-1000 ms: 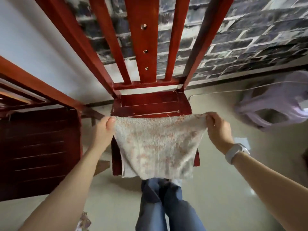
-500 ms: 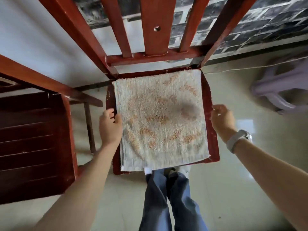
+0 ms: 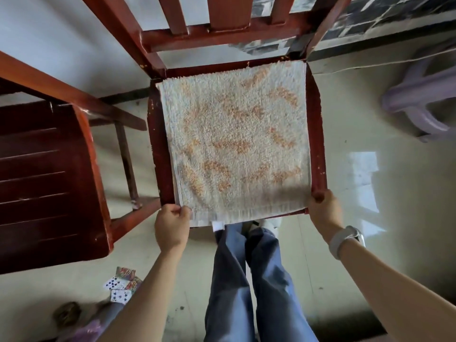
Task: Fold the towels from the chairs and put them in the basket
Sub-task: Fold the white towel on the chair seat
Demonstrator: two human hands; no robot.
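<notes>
- The towel (image 3: pixel 234 141) lay flat on the seat of the red wooden chair (image 3: pixel 317 134), almost covering it; its near edge hung a little over the front.
- The left hand (image 3: pixel 171 227) pinched the near left corner, and the right hand (image 3: pixel 323 212) gripped the near right corner.
- Risk, in my judgement: if one corner rose faster, the fold would come out crooked, or the limp cloth could slide to the floor (image 3: pixel 370 193).
- The cloth looked thick, looped and rough, white with faded orange marks; the floor was glossy.
</notes>
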